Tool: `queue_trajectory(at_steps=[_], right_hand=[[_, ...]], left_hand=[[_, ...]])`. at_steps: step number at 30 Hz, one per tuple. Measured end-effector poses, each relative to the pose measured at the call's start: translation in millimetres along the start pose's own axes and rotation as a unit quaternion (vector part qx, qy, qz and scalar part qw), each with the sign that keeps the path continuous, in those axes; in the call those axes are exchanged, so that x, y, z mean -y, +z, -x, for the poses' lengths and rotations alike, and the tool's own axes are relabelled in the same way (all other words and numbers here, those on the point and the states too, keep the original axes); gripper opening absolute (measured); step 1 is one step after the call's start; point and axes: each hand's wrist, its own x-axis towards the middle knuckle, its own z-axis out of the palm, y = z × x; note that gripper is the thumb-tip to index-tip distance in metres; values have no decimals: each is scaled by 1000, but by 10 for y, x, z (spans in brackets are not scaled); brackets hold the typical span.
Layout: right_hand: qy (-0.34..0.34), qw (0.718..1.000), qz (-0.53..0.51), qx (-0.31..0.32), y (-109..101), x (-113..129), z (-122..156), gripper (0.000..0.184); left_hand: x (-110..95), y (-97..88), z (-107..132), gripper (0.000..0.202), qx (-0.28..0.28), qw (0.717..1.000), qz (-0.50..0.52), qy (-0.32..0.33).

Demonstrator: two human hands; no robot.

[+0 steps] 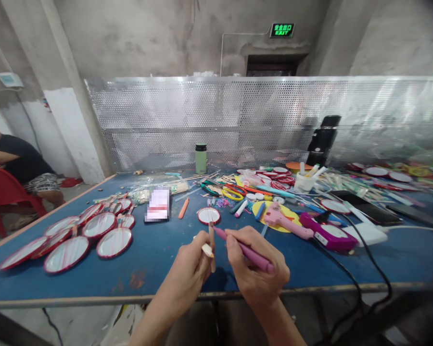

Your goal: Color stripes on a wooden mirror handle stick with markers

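I have the left hand (192,259) pinching a flat wooden stick (211,236) near the middle of the surface's front edge, with a small whitish piece (207,250) poking out between the same fingers. The stick stands up out of my grip, and its top overlaps the near edge of a red-rimmed white disc (208,216); I cannot tell from here whether the two are joined. The right hand (261,278) pinches a pinkish-purple marker (256,257) like a pen, its tip right by the stick; whether it touches, I cannot tell.

Left of my hands, a cluster of larger red-rimmed discs (113,242) covers that side of the blue surface (147,254), some with wooden handles. Nearer the middle I see a phone (158,205) with a blurred screen and an orange marker (183,208). A green tumbler (200,161) stands upright at the back. To the right, a pink glue gun (283,219) lies partly over a yellow disc (287,208), beside a purple device (326,235).
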Motion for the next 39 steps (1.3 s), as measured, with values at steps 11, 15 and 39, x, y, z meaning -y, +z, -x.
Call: queue_trajectory(at_steps=[11,15,39], right_hand=[[16,1000,15,-7,-8,4,4,15],[2,1000,1,-3,-5,0,1,16],[5,1000,11,2,-14,4,-2,17]], left_hand=[[-1,-1,0,25,-1,1000,-6,6],[-7,-5,0,25,1,1000,-17,14],[-10,-5,4,26,1,1000,-16,9]])
